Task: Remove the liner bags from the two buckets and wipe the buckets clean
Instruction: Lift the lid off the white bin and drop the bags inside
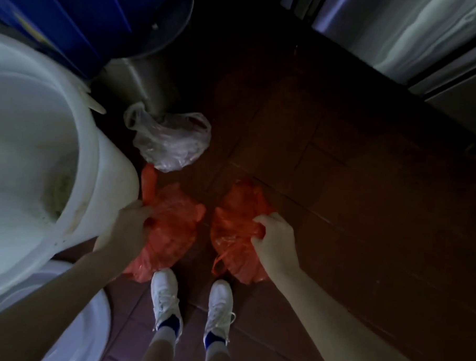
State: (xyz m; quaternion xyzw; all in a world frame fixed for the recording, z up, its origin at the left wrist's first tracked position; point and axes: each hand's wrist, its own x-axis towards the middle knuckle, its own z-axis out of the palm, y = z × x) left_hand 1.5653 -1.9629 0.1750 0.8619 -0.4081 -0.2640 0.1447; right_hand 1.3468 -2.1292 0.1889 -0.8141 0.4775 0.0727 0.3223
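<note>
Two crumpled orange liner bags hang low over the dark tiled floor in front of my feet. My left hand (128,227) grips the left orange bag (169,232). My right hand (275,236) grips the right orange bag (235,226), bunched in its fingers. A large white bucket (90,157) stands at the left, its open inside pale with some grime near the bottom. Below it, at the lower left, the white rim of a second bucket (94,318) shows, partly hidden by my left arm.
A clear crumpled plastic bag (170,139) lies on the floor beside a steel bin (143,80). A blue container (74,23) stands at the top left. Stainless-steel cabinet fronts (415,38) run along the top right. My white shoes (166,297) stand on the tiles.
</note>
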